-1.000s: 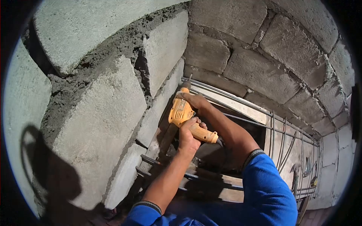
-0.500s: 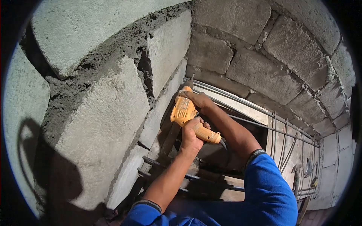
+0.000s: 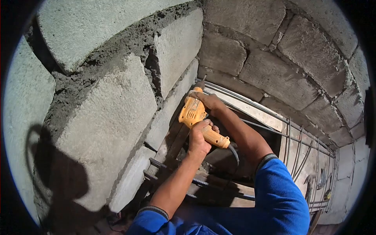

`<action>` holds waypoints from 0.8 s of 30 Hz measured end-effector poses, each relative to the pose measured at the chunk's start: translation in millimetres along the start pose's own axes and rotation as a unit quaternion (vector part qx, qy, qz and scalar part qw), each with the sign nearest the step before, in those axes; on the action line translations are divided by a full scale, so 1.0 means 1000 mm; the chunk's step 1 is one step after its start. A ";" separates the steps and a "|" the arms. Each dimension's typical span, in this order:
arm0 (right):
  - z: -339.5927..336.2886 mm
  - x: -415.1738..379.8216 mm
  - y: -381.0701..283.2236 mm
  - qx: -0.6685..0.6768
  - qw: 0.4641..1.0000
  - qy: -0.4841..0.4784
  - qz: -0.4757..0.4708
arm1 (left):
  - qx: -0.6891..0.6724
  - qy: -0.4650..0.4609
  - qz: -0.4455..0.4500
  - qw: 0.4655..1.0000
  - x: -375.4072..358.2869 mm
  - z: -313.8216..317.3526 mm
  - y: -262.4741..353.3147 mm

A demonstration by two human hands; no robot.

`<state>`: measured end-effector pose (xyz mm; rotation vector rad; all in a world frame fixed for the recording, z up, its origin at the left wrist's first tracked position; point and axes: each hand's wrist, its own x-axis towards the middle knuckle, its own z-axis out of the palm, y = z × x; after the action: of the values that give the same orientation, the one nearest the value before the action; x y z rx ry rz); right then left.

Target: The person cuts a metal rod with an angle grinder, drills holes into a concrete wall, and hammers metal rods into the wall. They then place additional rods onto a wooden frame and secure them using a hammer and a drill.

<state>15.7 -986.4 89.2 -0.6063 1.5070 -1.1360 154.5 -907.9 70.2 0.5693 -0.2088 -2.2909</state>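
A yellow-orange power drill [image 3: 192, 111] is held between both hands, its bit pointing up at the corner of two block walls. My left hand [image 3: 200, 138] is wrapped round the drill's handle. Farther up, my right hand [image 3: 207, 101] grips the front of the drill body, near the chuck. The slim bit [image 3: 205, 77] shows above the chuck, close to the right-hand block wall [image 3: 274, 72]. Whether its tip touches the wall I cannot tell. A dark cable [image 3: 236, 154] hangs from the handle's end.
Steel rebars [image 3: 266, 127] run along the right wall over pale boards. More rebars [image 3: 203, 183] cross below my forearms. The left block wall [image 3: 109, 113] has rough mortar joints. A dark gap lies under the drill. Metal tools [image 3: 322, 179] lie at the far right.
The view has shifted slightly, so walls and rebars appear a little farther right. Both hands keep their grip on the drill. More of the cable shows below the handle.
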 end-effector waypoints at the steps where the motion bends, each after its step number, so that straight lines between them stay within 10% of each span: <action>1: 0.000 0.001 0.001 -0.002 1.000 0.003 -0.002 | -0.002 -0.002 -0.003 1.000 0.000 0.000 0.000; 24: -0.008 0.030 0.018 -0.051 0.998 0.023 0.003 | 0.007 -0.001 -0.005 1.000 0.001 -0.003 0.004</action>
<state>4.0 -1001.7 58.9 -0.6484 1.6121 -1.0791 157.7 -911.3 68.9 0.5763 -0.2237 -2.3010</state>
